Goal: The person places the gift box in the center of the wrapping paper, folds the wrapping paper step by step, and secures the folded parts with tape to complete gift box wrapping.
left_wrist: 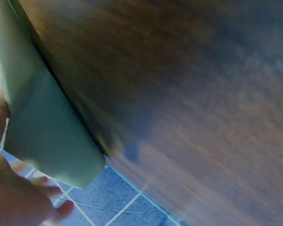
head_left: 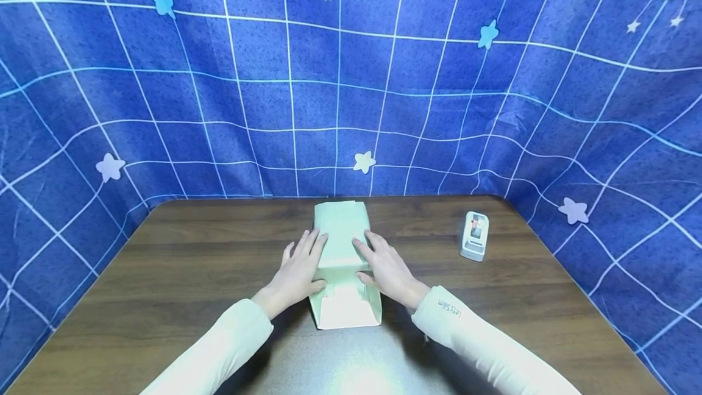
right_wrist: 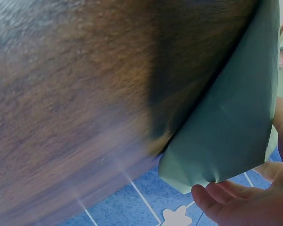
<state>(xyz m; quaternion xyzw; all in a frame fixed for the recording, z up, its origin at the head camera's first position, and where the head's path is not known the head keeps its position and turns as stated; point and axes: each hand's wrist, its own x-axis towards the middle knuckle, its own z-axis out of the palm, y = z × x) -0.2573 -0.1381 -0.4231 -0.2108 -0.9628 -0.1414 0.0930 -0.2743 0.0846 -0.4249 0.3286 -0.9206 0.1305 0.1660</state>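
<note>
A pale green paper bag (head_left: pixel 341 224) lies on the table in front of me, its mouth towards me and a whitish inner surface showing there. My left hand (head_left: pixel 295 270) rests along its left edge, fingers spread and fairly straight, thumb near the mouth. On the opposite edge my right hand (head_left: pixel 388 268) touches the bag with extended fingers, its thumb also by the mouth. The left wrist view shows the bag's slanted green side (left_wrist: pixel 56 132) beside that hand. In the right wrist view, fingertips (right_wrist: pixel 205 200) reach the lower edge of the other side.
A small white device (head_left: pixel 474 236) with a coloured picture on top stands on the brown wooden table (head_left: pixel 219 249), to the right of the bag. Behind and beside the table hangs a blue curtain (head_left: pixel 307 102) with white grid lines and stars.
</note>
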